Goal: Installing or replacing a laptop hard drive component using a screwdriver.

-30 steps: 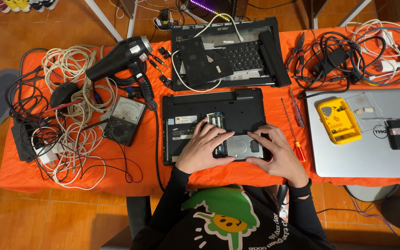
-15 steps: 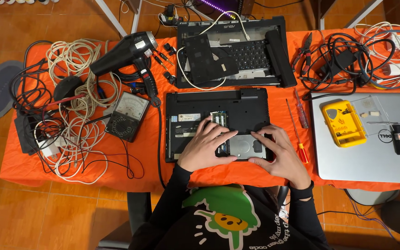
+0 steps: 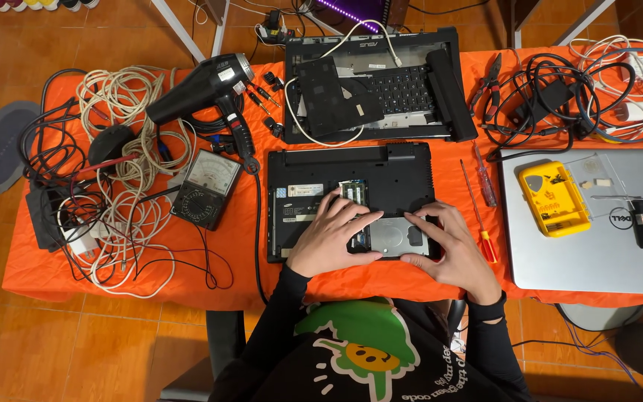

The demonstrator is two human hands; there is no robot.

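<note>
Laptop base (image 3: 351, 199), black, underside up, lies at the near-middle of the orange table (image 3: 225, 275), its near edge close to the table's near edge. Silver hard drive (image 3: 396, 237) sits in the open bay at the base's near right.

Left hand (image 3: 333, 240): fingers spread and flat, fingertips resting on the drive's left end and on the memory slot just beyond; nothing clamped. Right hand (image 3: 452, 249): fingers spread, index and middle tips touching the drive's right edge, thumb along its near side; palm over the base's near-right corner. Neither hand closes around anything.

Against the frames half a second and a second back: both hands keep the same spread pose on the drive; base has not shifted. Only the camera view drifts slightly.

Surroundings: red-handled screwdriver (image 3: 478, 201) just right of the base, near the right hand. Silver laptop (image 3: 597, 253) further right, with a yellow parts box (image 3: 553, 199) on it. Second opened laptop (image 3: 381, 89) on the far side. Analog multimeter (image 3: 206, 188) and black hair dryer (image 3: 206, 93) to the left, then cable tangle (image 3: 113, 186). Bare orange cloth shows left of the base and as a thin strip along the near edge.
</note>
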